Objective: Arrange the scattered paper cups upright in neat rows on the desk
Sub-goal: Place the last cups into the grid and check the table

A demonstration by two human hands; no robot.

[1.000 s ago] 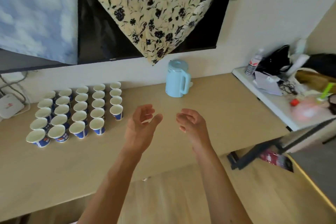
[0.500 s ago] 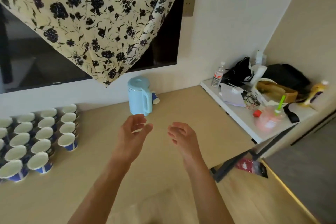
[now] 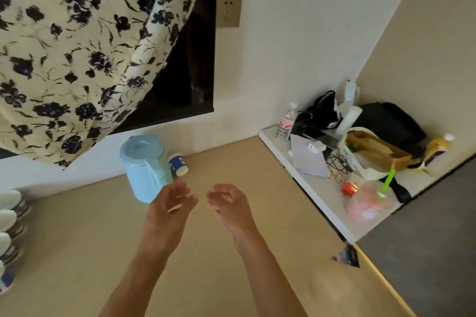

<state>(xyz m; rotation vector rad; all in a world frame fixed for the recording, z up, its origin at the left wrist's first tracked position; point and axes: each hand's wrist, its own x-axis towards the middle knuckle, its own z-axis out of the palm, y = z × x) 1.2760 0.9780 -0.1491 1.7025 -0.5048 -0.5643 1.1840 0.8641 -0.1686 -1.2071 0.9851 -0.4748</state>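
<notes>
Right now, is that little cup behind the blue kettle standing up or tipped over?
Tipped over: the cup lies on its side on the desk, beside the kettle.

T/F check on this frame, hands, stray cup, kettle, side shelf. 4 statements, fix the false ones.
1. Both hands are empty. True: the left hand and right hand hover open over the desk.
2. A paper cup lies on its side behind the blue kettle. True.
3. The kettle lid is off. False: it is shut.
4. The water bottle stands on the desk beside the kettle. False: it stands on the white side shelf, near the wall.
</notes>
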